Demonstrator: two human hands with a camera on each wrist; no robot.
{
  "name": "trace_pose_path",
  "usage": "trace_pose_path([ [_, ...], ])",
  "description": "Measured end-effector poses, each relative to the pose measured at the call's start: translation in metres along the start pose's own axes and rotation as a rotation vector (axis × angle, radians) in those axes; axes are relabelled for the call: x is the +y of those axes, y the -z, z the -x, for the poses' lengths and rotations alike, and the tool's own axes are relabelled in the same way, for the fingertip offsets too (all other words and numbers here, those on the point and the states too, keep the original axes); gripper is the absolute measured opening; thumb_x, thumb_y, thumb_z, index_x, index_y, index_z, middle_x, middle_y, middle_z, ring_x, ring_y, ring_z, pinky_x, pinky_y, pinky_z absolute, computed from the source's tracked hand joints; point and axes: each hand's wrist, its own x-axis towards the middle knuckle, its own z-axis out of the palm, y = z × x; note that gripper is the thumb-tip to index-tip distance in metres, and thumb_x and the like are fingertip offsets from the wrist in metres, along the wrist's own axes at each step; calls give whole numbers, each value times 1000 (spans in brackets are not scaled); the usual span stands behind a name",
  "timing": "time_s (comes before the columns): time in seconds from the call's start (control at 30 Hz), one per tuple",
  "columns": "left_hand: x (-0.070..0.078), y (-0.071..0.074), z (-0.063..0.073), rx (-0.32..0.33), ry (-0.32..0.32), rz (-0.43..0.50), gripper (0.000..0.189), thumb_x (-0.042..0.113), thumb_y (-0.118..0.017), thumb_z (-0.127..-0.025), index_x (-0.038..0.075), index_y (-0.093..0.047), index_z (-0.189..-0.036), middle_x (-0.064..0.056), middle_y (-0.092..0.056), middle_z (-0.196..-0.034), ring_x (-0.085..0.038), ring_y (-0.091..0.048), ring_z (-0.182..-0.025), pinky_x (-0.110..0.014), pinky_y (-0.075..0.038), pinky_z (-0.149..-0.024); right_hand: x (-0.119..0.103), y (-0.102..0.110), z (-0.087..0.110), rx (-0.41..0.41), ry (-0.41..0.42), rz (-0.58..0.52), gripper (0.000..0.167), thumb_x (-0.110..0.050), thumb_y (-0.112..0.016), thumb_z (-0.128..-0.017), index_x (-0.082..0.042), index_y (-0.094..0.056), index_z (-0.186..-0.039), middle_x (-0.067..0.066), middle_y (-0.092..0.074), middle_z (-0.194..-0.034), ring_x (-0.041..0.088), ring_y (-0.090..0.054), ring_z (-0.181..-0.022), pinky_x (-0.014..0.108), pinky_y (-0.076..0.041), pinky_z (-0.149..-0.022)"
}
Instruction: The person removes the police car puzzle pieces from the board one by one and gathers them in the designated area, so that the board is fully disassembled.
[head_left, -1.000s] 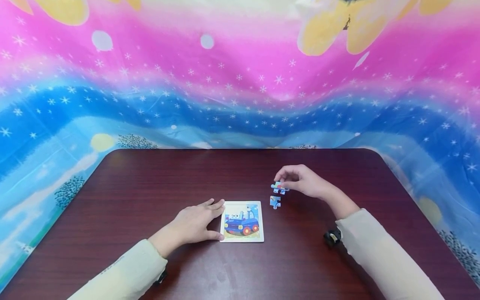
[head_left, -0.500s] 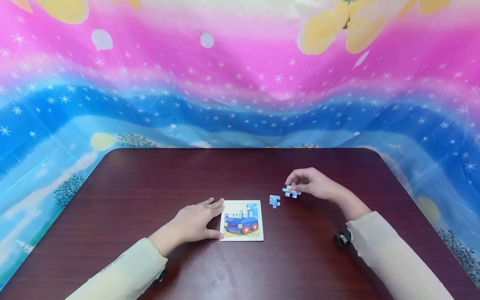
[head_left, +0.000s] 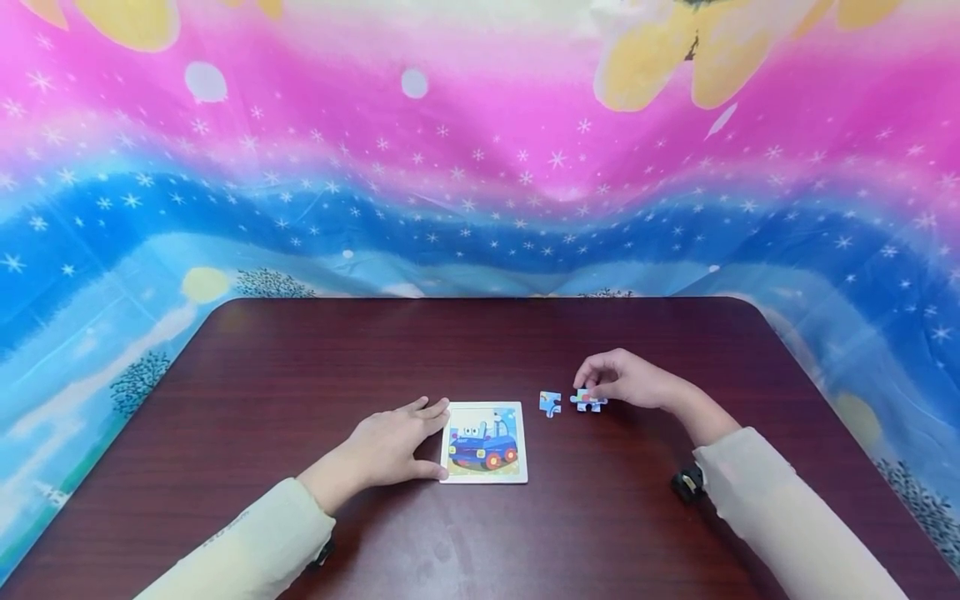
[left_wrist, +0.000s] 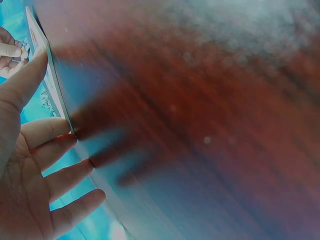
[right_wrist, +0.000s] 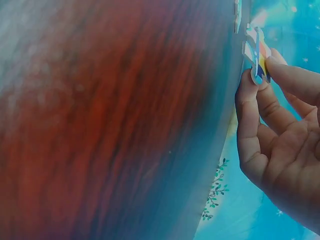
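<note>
A square jigsaw puzzle board [head_left: 483,443] with a pale frame and a blue car picture lies on the table. My left hand [head_left: 386,446] rests at its left side, thumb and fingers spread and touching the frame; the left wrist view shows the fingers fairly straight. Right of the board, my right hand [head_left: 626,382] pinches a blue puzzle piece [head_left: 588,402] between thumb and fingers. In the right wrist view, that puzzle piece [right_wrist: 259,55] stands tilted in the fingertips. Between board and right hand lies another puzzle piece [head_left: 551,403], flat and apart from both.
The dark red-brown table [head_left: 360,350] spreads around the board on all sides. Behind it hangs a pink and blue patterned cloth [head_left: 480,167]. A small black device [head_left: 687,483] sits by the right sleeve.
My right hand has moved right, then toward me, carrying its puzzle piece away from the loose one and down beside it. The left hand and the board stay put.
</note>
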Motion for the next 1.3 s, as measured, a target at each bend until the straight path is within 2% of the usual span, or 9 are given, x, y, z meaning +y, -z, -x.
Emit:
trace_pose_path([
  [0.17, 1, 0, 0, 1, 3, -6, 79, 57, -73, -82, 15, -53, -145, -2, -44, -156, -30, -43, -144, -52, -52, -94, -1, -2, 0, -30, 3, -22, 13, 3, -63, -92, 1, -68, -104, 11, -63, -89, 17, -57, -80, 27, -50, -69],
  [0.37, 1, 0, 0, 3, 0, -4, 79, 58, -73, -82, 15, -53, -145, -2, -44, -156, -30, -43, -144, -52, -52, -94, 1, -3, 0, -33, 61, 44, 12, 6, -62, -91, 1, -66, -101, 8, -63, -85, 16, -58, -73, 27, -49, -65],
  [0.6, 0, -1, 0, 10, -2, -6, 79, 58, -73, -82, 15, -53, -145, -2, -45, -156, -30, -43, -144, -53, -52, -94, 0, -1, -2, -14, -4, 81, 15, 5, -61, -92, 3, -66, -106, 13, -65, -91, 18, -59, -72, 25, -48, -64],
  [0.77, -1, -2, -1, 15, -8, -10, 79, 58, -72, -82, 14, -53, -145, -2, -44, -156, -30, -43, -144, -52, -52, -95, -3, -2, -6, -9, 1, 83, 15, 3, -62, -93, 4, -65, -108, 11, -66, -89, 19, -61, -71, 25, -48, -64],
  [1.1, 0, -1, 0, 20, -9, -11, 80, 58, -73, -82, 13, -54, -144, -3, -46, -155, -30, -44, -143, -53, -52, -95, -19, -14, -25, -19, 70, 138, 15, -1, -62, -94, -1, -67, -108, 6, -67, -91, 19, -65, -80, 27, -52, -70],
  [1.3, 0, 0, 0, 20, -9, -3, 79, 57, -74, -81, 13, -54, -144, -3, -46, -155, -30, -44, -143, -53, -52, -95, -32, -27, -39, -46, 92, 145, 15, -4, -64, -94, -3, -68, -108, 4, -68, -90, 13, -64, -80, 27, -54, -73],
])
